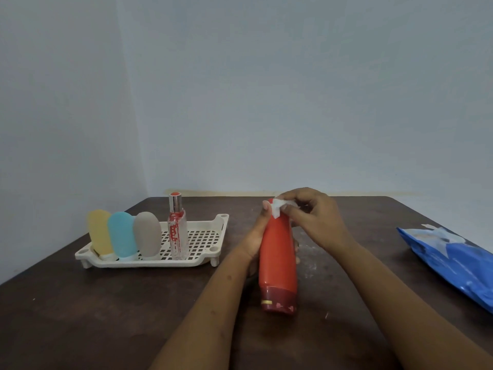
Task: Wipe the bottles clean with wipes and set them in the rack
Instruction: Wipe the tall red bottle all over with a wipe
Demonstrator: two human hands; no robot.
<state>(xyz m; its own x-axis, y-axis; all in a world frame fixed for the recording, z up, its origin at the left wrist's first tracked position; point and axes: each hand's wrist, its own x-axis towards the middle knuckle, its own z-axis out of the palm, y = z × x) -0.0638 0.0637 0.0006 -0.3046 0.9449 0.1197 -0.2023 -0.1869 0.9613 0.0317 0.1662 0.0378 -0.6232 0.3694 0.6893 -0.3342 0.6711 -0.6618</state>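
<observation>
left hand: fingers wrapped round red bottle
right hand: fingertips pinching wipe on bottle's far end
risk: hard rubbing could twist bottle loose

Dim, flat, even lighting with a cool bluish cast over the wall; no clear source in view. Soft, faint shadows only, under the rack and beneath the forearms on the dark table. Mild sheen on the blue wipes packet and a small glint on the clear spray bottle. Slightly soft and smeared throughout, fine detail lost. Wide-angle bowing at the edges, table sides splaying outward.
</observation>
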